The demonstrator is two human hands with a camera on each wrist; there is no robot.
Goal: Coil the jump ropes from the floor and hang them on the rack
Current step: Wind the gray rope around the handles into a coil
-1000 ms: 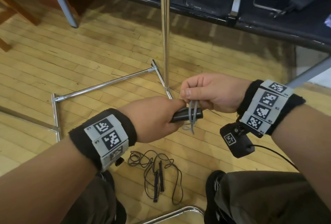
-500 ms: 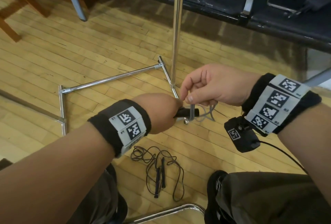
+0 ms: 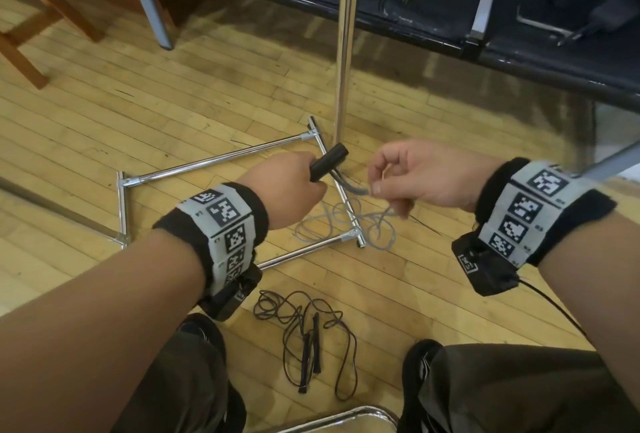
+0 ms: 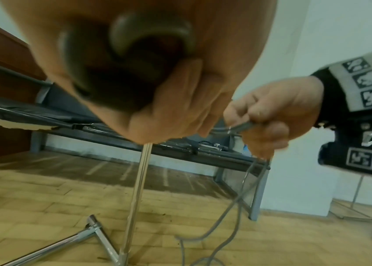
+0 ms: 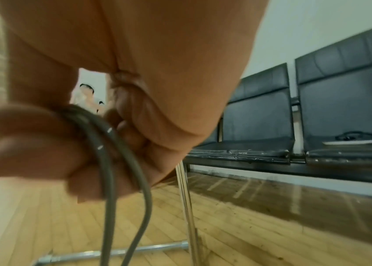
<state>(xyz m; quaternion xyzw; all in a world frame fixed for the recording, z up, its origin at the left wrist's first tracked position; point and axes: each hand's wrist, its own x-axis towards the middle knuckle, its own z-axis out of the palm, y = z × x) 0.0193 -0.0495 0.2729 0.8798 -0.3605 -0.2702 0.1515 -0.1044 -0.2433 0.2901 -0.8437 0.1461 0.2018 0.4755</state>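
Head view first: the left hand [image 3: 289, 186] is wrapped round the black handles [image 3: 328, 161] of the grey jump rope [image 3: 349, 221], tilted up toward the rack's upright pole [image 3: 344, 41], while the right hand [image 3: 415, 178] pinches the cord between thumb and forefinger a short way from the handles. Most of the grey cord lies in loose loops on the wooden floor [image 3: 173, 103], draped over the chrome base bar of the rack [image 3: 214, 159]. A second, black jump rope [image 3: 308, 332] sits uncoiled near the person's feet, untouched. Compared with half a second ago, the hands have drawn apart, the handles have swung from level to slanting upward, and the slack that was bunched at the fingers now trails to the floor. My worry is that the loops crossing the base bar could snag on its corner fitting as the cord is drawn in, or knot on themselves. Left wrist view: curled fingers close on the dark handle ends [image 4: 134, 59], and the cord [image 4: 237, 207] drops from the right hand's pinch to the floor beside the pole. Right wrist view: two strands [image 5: 112, 162] are pressed under the thumb [image 5: 27, 140]; a light pinch like that could let one slip and spoil the coil.
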